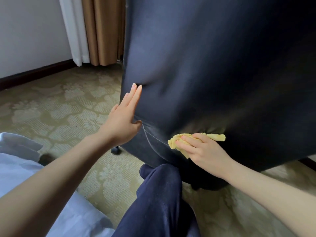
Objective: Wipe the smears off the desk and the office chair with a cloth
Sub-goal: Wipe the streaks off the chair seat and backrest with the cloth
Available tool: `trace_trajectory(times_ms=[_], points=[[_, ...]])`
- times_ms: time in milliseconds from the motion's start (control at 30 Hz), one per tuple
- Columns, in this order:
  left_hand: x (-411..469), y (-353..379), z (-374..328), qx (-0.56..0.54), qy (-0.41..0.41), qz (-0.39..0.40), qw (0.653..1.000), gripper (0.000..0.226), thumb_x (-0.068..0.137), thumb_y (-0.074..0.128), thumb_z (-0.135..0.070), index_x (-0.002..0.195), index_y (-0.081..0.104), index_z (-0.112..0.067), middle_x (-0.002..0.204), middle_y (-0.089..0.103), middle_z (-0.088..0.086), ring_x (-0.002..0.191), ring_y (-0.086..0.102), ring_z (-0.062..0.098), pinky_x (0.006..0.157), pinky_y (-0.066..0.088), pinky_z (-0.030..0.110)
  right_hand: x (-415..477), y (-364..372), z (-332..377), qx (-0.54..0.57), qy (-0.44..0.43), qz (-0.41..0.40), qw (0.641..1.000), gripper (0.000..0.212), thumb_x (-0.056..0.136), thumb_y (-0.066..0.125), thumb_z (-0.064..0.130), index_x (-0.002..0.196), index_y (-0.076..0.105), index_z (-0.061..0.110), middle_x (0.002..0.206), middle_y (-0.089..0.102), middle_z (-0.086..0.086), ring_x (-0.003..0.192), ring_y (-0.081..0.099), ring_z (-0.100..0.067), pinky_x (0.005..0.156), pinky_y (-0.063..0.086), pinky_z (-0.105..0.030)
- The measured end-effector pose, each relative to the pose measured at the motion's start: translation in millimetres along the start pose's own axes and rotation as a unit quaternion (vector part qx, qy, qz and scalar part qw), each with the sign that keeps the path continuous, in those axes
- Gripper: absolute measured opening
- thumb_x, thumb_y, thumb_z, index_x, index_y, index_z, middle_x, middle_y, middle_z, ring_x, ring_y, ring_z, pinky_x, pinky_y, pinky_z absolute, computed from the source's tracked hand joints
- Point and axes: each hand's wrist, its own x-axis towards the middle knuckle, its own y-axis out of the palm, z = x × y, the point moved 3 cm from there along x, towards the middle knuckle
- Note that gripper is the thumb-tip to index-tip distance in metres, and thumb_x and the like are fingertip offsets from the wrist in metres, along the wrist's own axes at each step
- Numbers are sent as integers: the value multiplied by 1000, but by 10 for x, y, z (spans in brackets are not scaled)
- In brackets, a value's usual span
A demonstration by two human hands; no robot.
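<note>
The black leather back of the office chair (213, 74) fills the upper right of the head view. My left hand (124, 115) lies flat against its left edge with straight fingers pointing up. My right hand (203, 151) presses a crumpled yellow cloth (216, 137) against the lower part of the chair back, fingers spread over the cloth. A pale curved streak (148, 139) shows on the leather between the two hands. The desk is out of sight.
A chair caster (116, 150) stands on the patterned green carpet (59, 103). My knee in dark blue trousers (159, 194) is under the chair. White bedding (22, 161) lies at the left. A wall with dark skirting and tan curtains (104, 29) is behind.
</note>
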Motion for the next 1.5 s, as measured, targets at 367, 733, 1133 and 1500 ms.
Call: trace_trajectory(times_ms=[367,733,1133,1500], points=[[-624,567,-638,-338,-149,115,922,36,90,59,-37,121,63,-19,120,66,-1,108,58,6,94,46,23,-1,-842,-81,282,242,-49,927,43,83,57,-5,119,66,17,140,49,0,122,46,-26,95,33,-38],[-593,-381,-920,-369,-89,-86,921,16,87,53,-2,88,67,-10,83,68,6,80,63,16,77,51,34,149,-1069,264,882,333,-182,281,45,85,62,11,126,50,24,106,66,-3,85,67,-13,68,55,-30],[-665,-961,-708,-512,-32,102,852,35,71,43,-16,81,76,-21,77,70,1,63,64,11,60,54,23,-270,-1221,-82,828,355,-275,337,45,72,69,8,116,62,15,106,68,-7,90,67,-16,69,56,-27],[-689,-677,-822,-568,-88,101,812,30,90,29,-6,83,57,-10,63,65,2,51,61,11,51,50,18,-407,-999,91,658,526,-183,506,44,82,70,9,121,59,27,130,51,-2,101,59,-10,89,50,-28]])
